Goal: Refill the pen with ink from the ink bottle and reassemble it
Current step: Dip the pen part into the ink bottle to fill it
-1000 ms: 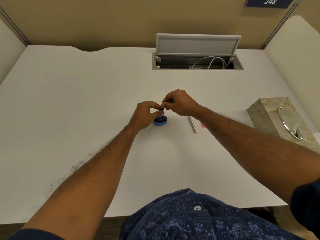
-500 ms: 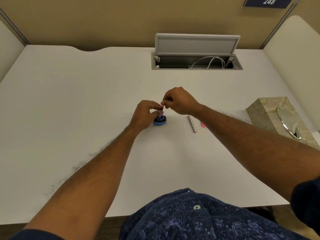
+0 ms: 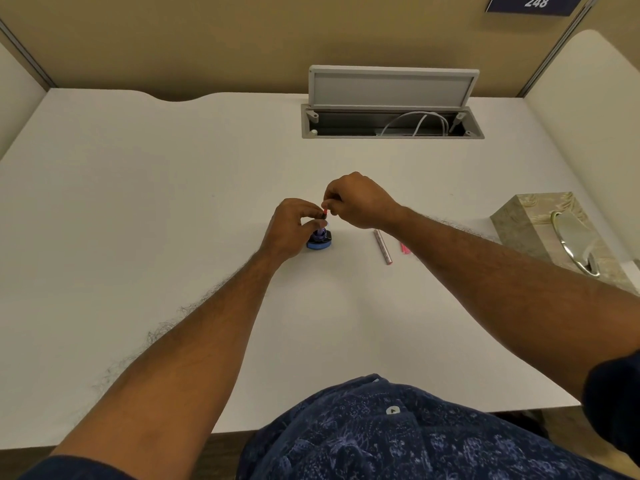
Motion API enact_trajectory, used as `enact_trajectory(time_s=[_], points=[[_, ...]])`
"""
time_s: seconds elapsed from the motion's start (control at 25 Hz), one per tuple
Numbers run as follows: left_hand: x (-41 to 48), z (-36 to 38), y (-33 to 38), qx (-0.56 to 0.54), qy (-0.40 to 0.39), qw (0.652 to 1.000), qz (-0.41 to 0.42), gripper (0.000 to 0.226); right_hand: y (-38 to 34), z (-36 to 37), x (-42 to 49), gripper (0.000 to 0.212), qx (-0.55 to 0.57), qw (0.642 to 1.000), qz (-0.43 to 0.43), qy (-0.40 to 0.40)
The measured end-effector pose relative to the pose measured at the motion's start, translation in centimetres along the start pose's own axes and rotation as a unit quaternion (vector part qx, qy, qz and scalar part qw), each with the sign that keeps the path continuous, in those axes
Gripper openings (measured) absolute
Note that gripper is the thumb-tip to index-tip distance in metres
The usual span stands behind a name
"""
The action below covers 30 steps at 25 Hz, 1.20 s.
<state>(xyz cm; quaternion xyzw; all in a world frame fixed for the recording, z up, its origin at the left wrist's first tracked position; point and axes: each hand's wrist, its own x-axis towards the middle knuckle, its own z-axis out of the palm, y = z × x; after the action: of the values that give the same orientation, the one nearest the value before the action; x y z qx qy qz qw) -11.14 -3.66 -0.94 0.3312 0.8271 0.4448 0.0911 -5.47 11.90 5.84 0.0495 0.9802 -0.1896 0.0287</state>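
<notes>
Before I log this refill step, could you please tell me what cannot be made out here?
Head view:
ink bottle mouth: covered by left hand; ink level unseen.
red pen part: mostly hidden in right hand pinch, too small.
pink piece: partly behind right forearm.

White "248" on dark blue sign, mounted on back partition wall

Two hands, one ink bottle, perhaps three pen parts
</notes>
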Motion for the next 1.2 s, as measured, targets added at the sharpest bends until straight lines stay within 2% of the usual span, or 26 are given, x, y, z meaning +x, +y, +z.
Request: enact_trajectory(time_s=[0.4,0.76,0.92,1.04,1.2], points=[[-0.1,-0.2,0.3,-0.003,-0.009,1.000,-0.016,0.015,-0.2,0.0,0.0,0.027,-0.042,0.999,-0.004,0.020],[-0.2,-0.3,0.0,-0.010,-0.008,1.000,-0.019,0.014,-0.5,-0.2,0.3,0.033,-0.037,0.999,0.008,-0.014],[-0.3,-0.4,-0.1,-0.024,0.009,1.000,-0.013,0.013,-0.3,-0.9,0.3,0.025,0.013,0.999,0.001,-0.031],[-0.3,-0.2,-0.1,-0.032,0.008,0.999,-0.022,0.011,-0.2,-0.9,0.1,0.017,0.014,0.999,-0.026,-0.016],[-0.3,-0.1,-0.1,-0.034,0.010,0.999,-0.022,0.012,-0.3,-0.5,0.3,0.018,-0.010,1.000,-0.016,0.002]])
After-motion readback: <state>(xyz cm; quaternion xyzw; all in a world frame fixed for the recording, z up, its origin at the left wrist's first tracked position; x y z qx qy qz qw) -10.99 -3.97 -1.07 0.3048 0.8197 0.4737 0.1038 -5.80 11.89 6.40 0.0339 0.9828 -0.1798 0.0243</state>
